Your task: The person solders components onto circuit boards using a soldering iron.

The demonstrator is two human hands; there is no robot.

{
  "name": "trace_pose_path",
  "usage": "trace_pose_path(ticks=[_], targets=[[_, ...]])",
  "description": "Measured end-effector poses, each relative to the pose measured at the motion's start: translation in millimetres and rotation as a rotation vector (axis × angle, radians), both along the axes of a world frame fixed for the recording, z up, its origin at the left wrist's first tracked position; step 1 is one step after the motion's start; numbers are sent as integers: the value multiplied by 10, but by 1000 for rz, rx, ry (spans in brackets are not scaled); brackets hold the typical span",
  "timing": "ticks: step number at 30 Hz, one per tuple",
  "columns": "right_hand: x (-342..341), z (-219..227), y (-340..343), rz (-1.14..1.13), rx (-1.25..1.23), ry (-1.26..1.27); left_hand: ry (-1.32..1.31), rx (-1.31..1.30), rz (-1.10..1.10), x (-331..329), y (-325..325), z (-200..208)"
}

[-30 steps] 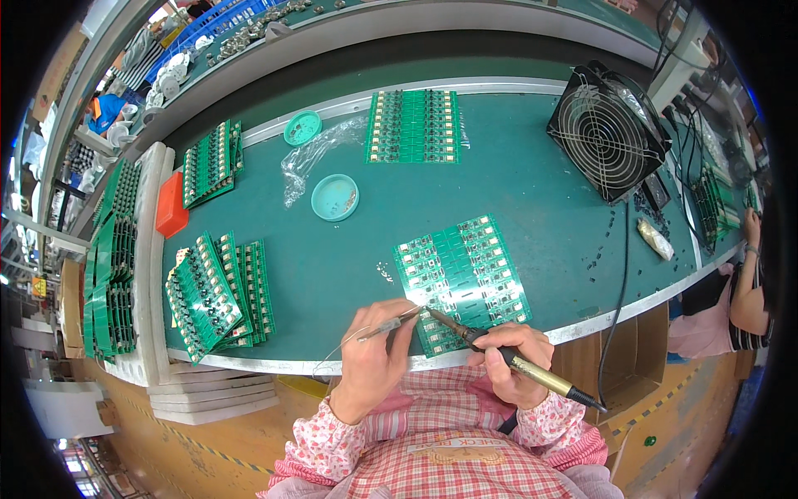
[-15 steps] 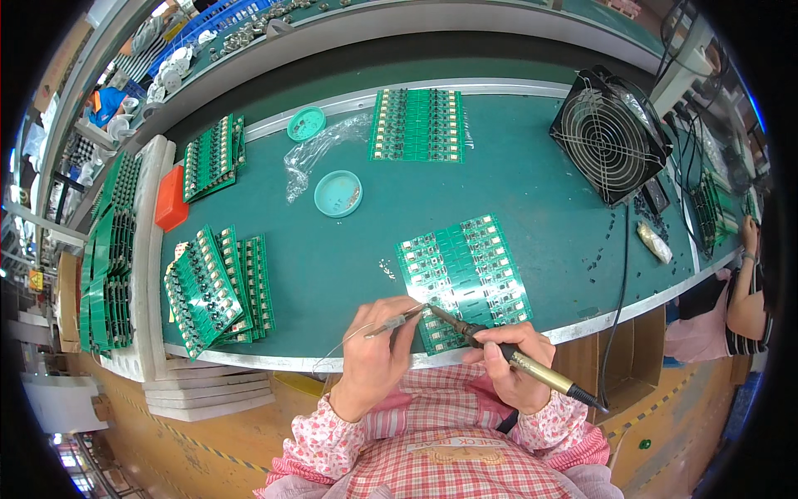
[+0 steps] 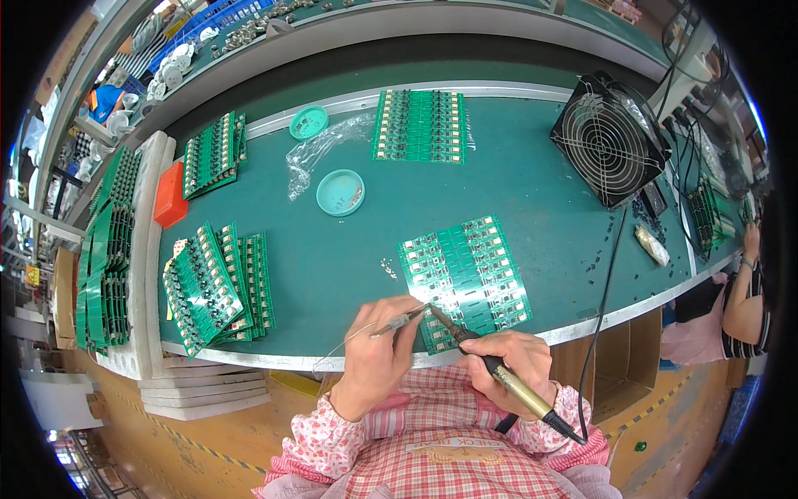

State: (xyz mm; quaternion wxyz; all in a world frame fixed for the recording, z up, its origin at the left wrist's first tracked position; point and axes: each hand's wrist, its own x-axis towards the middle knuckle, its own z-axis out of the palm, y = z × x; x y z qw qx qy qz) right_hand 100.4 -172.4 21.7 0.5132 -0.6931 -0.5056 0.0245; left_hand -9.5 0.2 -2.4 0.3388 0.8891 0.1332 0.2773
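A green circuit board panel [image 3: 465, 279] with rows of small white parts lies at the table's front edge. My right hand [image 3: 514, 366] is closed round a soldering iron [image 3: 517, 387] with a gold handle and a black cord, its tip down on the panel's left part. Beside that tip, my left hand [image 3: 378, 349] pinches slim tweezers [image 3: 394, 324], their points at the same spot on the board. A thin wire [image 3: 339, 345] loops out by the left hand; whether the fingers hold it too I cannot tell.
Stacked boards [image 3: 218, 287] stand at left, near a red box [image 3: 171, 196] and a foam rack [image 3: 150, 249]. Two turquoise dishes [image 3: 339, 193], plastic film [image 3: 320, 145] and another panel [image 3: 420, 125] lie farther back. A black fan [image 3: 611, 141] stands right; a co-worker's arm [image 3: 746, 303] shows beyond.
My right hand has shifted slightly, and the soldering iron's handle has swung left and down, its cord following. The tip stays at nearly the same spot. My left hand has hardly moved.
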Motion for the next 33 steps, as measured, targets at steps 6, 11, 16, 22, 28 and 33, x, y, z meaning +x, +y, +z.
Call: trace_pose_path(ticks=[6, 11, 16, 22, 28, 33], targets=[[-24, -125, -133, -119, 91, 75, 4, -5, 3, 3, -11, 5], [-23, -147, -132, -132, 90, 195, 7, -9, 6, -1, -8, 12], [-22, -217, -112, -107, 59, 280, -1, -11, 1, 4, -8, 4], [10, -237, -109, -68, 60, 275, 11, -9, 4, -1, -9, 2], [59, -310, -131, 35, 102, 122, 15, 2, -1, 2, -15, 15], [-57, -207, -119, -68, 35, 438, 11, 5, -6, -1, -6, 10]])
